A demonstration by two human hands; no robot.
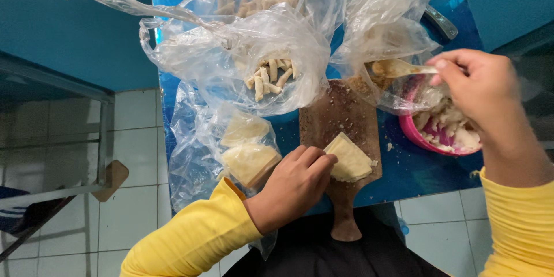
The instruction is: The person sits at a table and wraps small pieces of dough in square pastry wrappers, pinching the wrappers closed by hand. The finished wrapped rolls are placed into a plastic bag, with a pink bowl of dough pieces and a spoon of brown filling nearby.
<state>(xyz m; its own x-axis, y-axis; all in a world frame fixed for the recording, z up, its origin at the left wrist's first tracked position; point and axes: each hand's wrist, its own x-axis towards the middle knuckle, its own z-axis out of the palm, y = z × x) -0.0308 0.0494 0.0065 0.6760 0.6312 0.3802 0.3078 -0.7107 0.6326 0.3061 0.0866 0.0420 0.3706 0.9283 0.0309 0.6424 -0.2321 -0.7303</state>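
My left hand (pixel 294 187) rests on the edge of a pale square dough wrapper (pixel 349 158) that lies on a brown wooden cutting board (pixel 340 115). My right hand (pixel 482 86) grips a spoon (pixel 401 68) whose bowl is loaded with pale filling, held above the rim of a pink bowl (pixel 412 133) full of chunky white filling. Both arms wear yellow sleeves.
A blue table (pixel 415 167) carries clear plastic bags: one with stacked wrappers (pixel 248 150), one with short rolled pieces (pixel 271 75), another farther back (pixel 254 0), and a crumpled one over the bowl (pixel 392 17). White floor tiles and a metal frame lie to the left.
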